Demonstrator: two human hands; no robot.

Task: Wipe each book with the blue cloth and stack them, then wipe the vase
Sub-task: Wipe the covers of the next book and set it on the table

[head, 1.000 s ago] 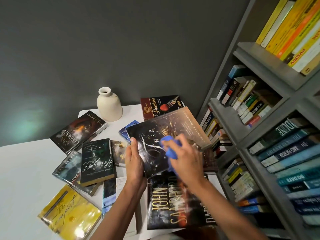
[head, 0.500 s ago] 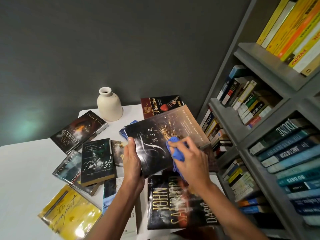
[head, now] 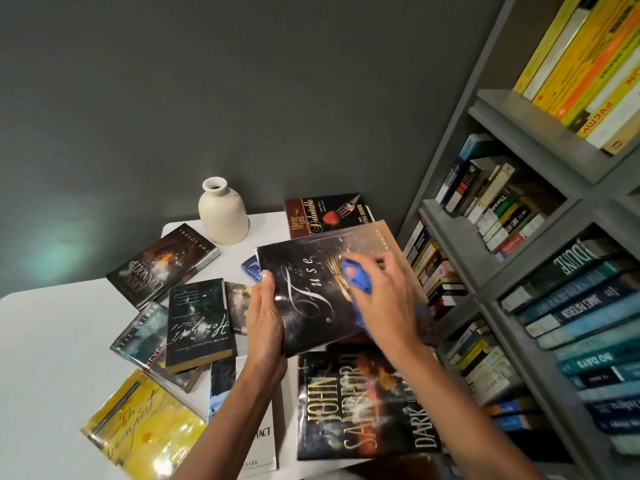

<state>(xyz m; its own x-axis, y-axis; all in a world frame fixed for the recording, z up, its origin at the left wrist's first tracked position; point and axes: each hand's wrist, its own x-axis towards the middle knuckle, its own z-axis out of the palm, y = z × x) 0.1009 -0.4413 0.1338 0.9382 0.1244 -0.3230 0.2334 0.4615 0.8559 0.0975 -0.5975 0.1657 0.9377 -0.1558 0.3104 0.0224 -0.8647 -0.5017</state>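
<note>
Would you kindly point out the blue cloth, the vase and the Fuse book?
blue cloth (head: 360, 284): head view, bunched fold.
vase (head: 223, 216): head view, its belly.
Fuse book (head: 304, 296): head view, dark cover.

The Fuse book (head: 311, 282) has a glossy dust jacket that catches glare. The blue cloth (head: 358, 282) looks soft and matt. The vase (head: 223, 213) is cream ceramic with a matt, faintly speckled finish. The yellow book (head: 145, 427) shines under a clear plastic cover. The surface (head: 52, 341) is smooth, matt white.

Likely a home study: packed bookshelf (head: 540, 258), book-strewn white table (head: 52, 341).
</note>
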